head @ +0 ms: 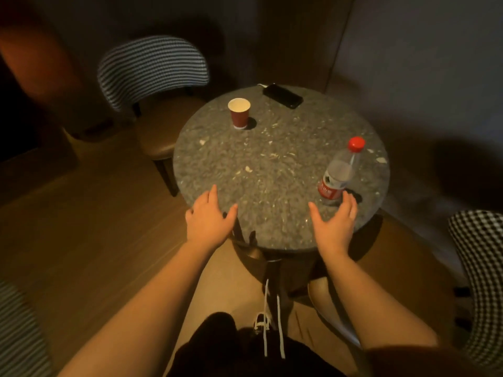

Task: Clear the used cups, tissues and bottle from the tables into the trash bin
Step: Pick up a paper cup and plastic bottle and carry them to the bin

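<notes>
Over round worktop [272, 164], both hands hovered, fingers relaxed, holding nothing: left hand [208, 219], right hand [336, 224] beside bottle [340, 172]; cup [239, 113] beyond.

Both bare arms reach forward, palms down. Left hand [208, 217] fingers relaxed, thumb spread. Right hand [333, 221] the same, fingers loosely extended, holding nothing.
</notes>
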Demonstrator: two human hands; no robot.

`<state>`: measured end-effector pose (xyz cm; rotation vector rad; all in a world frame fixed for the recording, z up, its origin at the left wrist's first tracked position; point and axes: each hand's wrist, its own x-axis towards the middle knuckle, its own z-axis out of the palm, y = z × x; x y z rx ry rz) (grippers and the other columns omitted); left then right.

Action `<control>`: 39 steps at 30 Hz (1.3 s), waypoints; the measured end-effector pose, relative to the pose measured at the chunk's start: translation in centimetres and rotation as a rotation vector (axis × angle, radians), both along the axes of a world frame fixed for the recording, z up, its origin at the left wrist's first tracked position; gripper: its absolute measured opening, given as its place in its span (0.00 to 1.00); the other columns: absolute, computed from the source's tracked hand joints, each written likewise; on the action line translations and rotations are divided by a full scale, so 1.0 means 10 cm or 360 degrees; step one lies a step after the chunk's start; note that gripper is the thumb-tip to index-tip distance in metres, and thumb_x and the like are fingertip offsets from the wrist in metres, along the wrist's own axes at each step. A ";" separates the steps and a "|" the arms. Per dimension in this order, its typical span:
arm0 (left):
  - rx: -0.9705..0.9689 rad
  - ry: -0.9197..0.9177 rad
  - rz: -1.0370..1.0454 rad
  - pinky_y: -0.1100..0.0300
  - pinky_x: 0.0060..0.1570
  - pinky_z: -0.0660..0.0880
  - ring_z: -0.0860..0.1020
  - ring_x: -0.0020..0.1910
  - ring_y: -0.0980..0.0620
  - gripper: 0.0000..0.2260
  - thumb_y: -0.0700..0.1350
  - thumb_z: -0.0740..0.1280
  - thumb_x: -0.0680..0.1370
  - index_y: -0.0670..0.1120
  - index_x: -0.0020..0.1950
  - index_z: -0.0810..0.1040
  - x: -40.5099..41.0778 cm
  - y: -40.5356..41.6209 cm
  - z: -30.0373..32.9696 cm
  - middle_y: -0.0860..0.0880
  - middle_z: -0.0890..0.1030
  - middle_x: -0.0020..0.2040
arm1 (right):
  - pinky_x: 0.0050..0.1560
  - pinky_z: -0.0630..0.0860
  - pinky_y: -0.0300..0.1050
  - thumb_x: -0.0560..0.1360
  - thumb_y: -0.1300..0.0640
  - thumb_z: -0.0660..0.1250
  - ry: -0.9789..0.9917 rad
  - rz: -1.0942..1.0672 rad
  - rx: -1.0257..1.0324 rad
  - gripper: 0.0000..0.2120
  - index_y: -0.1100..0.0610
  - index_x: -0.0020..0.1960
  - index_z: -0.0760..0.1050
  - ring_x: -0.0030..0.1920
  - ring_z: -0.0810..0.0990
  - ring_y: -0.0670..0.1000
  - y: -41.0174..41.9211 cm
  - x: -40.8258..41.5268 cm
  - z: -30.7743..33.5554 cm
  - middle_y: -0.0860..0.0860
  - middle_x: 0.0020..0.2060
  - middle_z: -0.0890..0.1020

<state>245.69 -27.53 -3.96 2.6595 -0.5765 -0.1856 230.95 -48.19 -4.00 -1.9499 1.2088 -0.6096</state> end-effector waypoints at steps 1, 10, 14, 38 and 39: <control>-0.0010 0.0003 -0.0034 0.40 0.67 0.59 0.61 0.73 0.45 0.34 0.65 0.54 0.76 0.48 0.77 0.53 0.16 -0.11 -0.01 0.45 0.63 0.74 | 0.70 0.62 0.53 0.71 0.44 0.72 -0.0040 -0.0076 -0.0007 0.41 0.58 0.76 0.56 0.74 0.60 0.57 -0.08 0.12 0.02 0.55 0.75 0.59; 0.0003 -0.0020 -0.0366 0.42 0.67 0.60 0.61 0.72 0.45 0.33 0.63 0.57 0.77 0.46 0.76 0.55 1.57 -0.90 -0.14 0.44 0.63 0.74 | 0.67 0.63 0.46 0.65 0.46 0.77 -0.0229 -0.0733 -0.0004 0.48 0.56 0.76 0.55 0.72 0.65 0.59 -0.50 0.99 -0.14 0.59 0.72 0.65; -0.0051 -0.0016 -0.0509 0.42 0.67 0.60 0.61 0.72 0.44 0.35 0.62 0.61 0.75 0.45 0.76 0.56 2.27 -1.02 -0.13 0.44 0.63 0.73 | 0.64 0.68 0.48 0.66 0.49 0.76 -0.0237 -0.0949 -0.0009 0.37 0.56 0.70 0.64 0.64 0.75 0.58 -0.52 1.26 -0.23 0.58 0.65 0.74; -0.0345 0.0257 -0.0927 0.47 0.58 0.72 0.73 0.61 0.44 0.35 0.56 0.76 0.66 0.48 0.67 0.66 3.68 -2.09 -0.34 0.46 0.72 0.63 | 0.57 0.78 0.54 0.67 0.45 0.75 -0.0111 -0.1030 -0.0057 0.32 0.49 0.66 0.65 0.58 0.78 0.52 -0.12 2.14 -0.08 0.51 0.60 0.78; -0.0372 0.0233 -0.0998 0.48 0.57 0.72 0.73 0.61 0.45 0.34 0.56 0.76 0.65 0.48 0.67 0.67 3.58 -2.11 -0.32 0.47 0.73 0.63 | 0.57 0.78 0.54 0.67 0.45 0.75 -0.0126 -0.1050 -0.0046 0.33 0.49 0.67 0.65 0.58 0.78 0.52 -0.10 2.10 -0.08 0.51 0.60 0.78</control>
